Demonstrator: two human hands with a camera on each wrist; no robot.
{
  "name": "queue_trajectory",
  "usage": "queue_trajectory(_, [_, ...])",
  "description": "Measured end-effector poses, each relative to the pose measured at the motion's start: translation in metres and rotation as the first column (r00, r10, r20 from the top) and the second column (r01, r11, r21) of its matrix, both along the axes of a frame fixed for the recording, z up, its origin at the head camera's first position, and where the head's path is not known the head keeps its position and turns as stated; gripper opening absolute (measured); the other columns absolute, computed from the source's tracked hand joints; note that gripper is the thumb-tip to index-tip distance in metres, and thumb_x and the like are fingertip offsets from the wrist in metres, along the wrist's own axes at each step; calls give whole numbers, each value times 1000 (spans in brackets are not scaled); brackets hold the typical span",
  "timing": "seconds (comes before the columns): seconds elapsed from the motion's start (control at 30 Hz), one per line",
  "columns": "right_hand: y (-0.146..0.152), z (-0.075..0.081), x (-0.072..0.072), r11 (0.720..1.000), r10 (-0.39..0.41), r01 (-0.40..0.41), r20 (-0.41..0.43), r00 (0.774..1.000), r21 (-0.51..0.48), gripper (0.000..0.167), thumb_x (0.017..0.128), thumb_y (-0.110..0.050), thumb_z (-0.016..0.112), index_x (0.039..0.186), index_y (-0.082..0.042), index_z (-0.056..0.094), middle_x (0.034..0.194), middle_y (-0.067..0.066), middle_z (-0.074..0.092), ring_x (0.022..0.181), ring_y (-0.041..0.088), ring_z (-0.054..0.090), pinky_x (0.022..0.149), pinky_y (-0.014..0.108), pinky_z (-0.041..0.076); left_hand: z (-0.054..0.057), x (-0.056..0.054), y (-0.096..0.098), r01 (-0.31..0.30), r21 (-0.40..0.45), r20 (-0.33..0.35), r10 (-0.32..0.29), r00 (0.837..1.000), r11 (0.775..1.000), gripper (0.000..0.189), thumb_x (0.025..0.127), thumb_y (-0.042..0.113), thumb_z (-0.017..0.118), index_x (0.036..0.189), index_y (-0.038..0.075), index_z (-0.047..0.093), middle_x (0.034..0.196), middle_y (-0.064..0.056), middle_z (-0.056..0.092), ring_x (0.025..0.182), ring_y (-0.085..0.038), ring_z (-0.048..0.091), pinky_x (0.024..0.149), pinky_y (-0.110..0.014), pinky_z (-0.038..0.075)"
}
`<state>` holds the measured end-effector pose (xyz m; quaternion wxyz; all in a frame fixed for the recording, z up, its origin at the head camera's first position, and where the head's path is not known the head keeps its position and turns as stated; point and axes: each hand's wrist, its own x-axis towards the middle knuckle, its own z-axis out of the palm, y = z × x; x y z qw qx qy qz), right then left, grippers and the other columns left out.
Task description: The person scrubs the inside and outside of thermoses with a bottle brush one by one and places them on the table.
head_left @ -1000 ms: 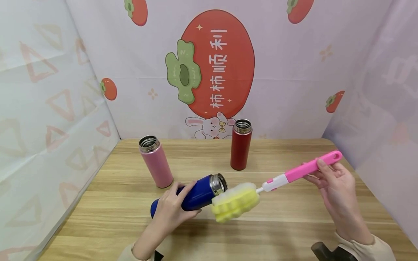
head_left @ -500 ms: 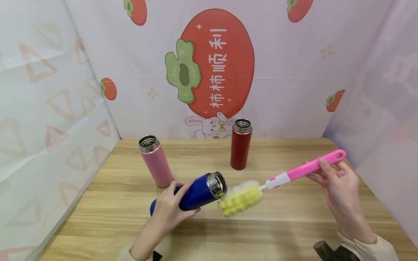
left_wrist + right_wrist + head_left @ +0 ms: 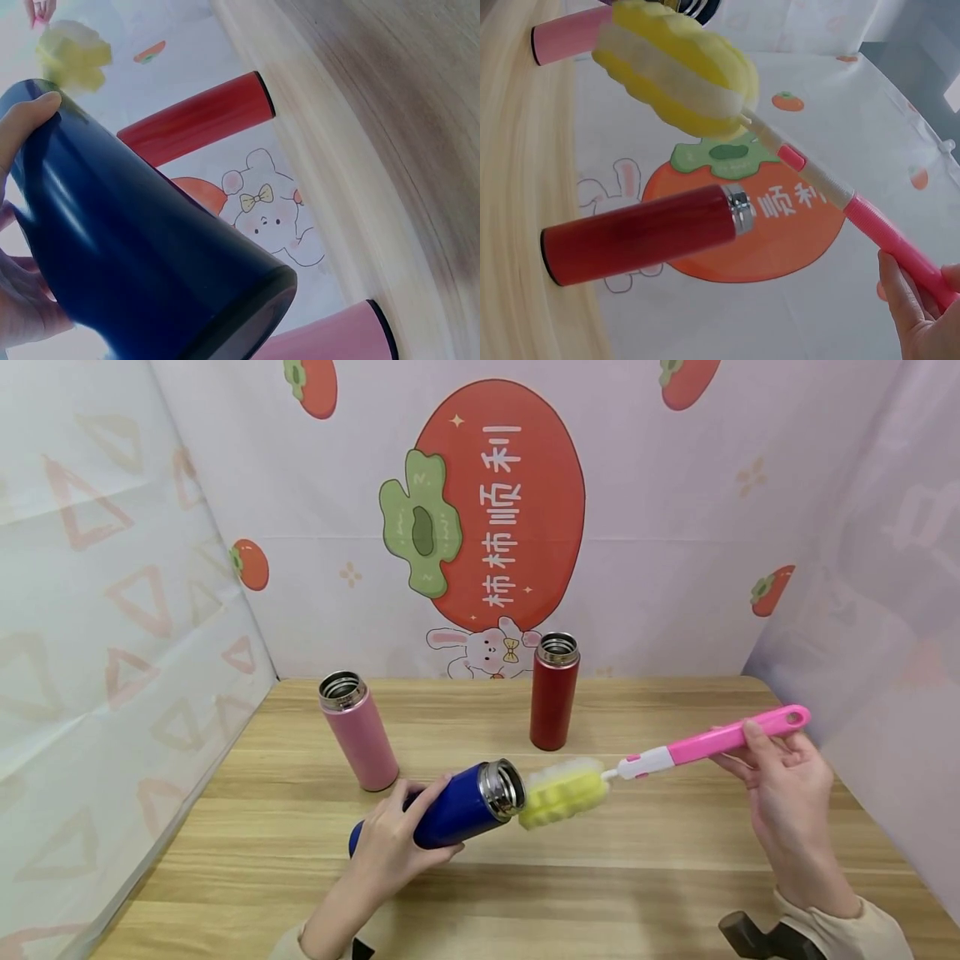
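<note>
My left hand grips a blue vacuum flask, tilted so its open steel mouth points right and up. In the left wrist view the flask fills much of the picture, its base toward the camera. My right hand pinches the pink handle of a bottle brush between thumb and fingers. The brush's yellow and white sponge head is just right of the flask's mouth, outside it; whether they touch I cannot tell. In the right wrist view the sponge head hangs above the red flask.
An open pink flask stands upright behind the left hand. Farther back, an open red flask stands upright near the rear of the wooden table. Printed cloth encloses the back and both sides.
The brush has moved right and slightly up with my right hand, its sponge head rising from below the flask's mouth to about level with it. The blue flask has shifted only slightly.
</note>
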<state>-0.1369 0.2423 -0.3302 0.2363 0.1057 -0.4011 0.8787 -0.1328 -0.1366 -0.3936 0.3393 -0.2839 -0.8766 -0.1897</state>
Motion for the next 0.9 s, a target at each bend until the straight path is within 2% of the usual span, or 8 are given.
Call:
queue_trajectory(0.2, [4,0,-2,999,-24,24,7,1000,-47,6,85,9,48,91,11,48,76,21,64,69,27,65,66,37,47,-3,1,3,18,49,50,-21,999,999,83,46,37,84,120,18,53,93,-4,52,73,-17,57,60,-32,48])
queue_trajectory(0.33, [7,-1,-2,998,-26,27,8,1000,-55,6,85,9,48,90,10,48,75,21,64,68,26,65,65,37,48,-6,1,4,20,122,103,-33,994,992,83,46,36,85,120,17,53,92,-3,52,75,-17,59,61,-33,49])
queue_trajectory(0.43, [9,-1,-2,998,-17,17,4,1000,-58,5,85,9,47,90,10,48,75,21,64,69,27,65,66,37,48,-6,1,4,16,207,180,-54,982,978,83,48,33,85,123,18,51,90,-1,52,77,-15,58,62,-33,49])
queue_trajectory(0.5, [10,-1,-2,998,-10,10,2,1000,-57,6,85,9,47,90,10,49,76,21,64,69,26,65,66,37,48,-5,1,4,12,275,248,-83,965,961,84,51,30,84,126,20,48,95,0,54,83,-15,58,66,-33,49])
queue_trajectory(0.57, [10,-2,-2,999,-7,7,2,1000,-51,6,85,8,47,90,10,49,76,21,64,69,26,65,66,37,48,-2,1,4,-1,342,316,-114,942,940,84,54,28,84,129,23,45,103,1,56,89,-14,56,69,-34,48])
queue_trajectory(0.63, [11,-2,-2,999,-1,1,1,1000,-47,5,85,8,47,90,10,49,76,21,64,69,26,65,66,37,48,0,1,4,-22,412,394,-156,906,911,84,58,27,82,131,28,41,112,0,55,95,-14,55,73,-35,48])
queue_trajectory(0.8, [11,-2,-2,999,15,-15,1,1000,-34,5,86,9,45,89,10,49,76,20,64,70,26,65,66,37,48,4,2,6,-115,547,560,-261,786,829,83,66,24,78,135,35,33,113,-2,56,90,-15,58,73,-31,48])
queue_trajectory(0.9, [12,-2,-2,999,34,-34,3,999,-32,6,86,9,45,89,10,50,76,20,64,70,26,65,66,37,48,6,2,7,-154,583,612,-306,729,798,83,72,23,73,138,37,24,111,-7,57,91,-19,59,74,-33,48])
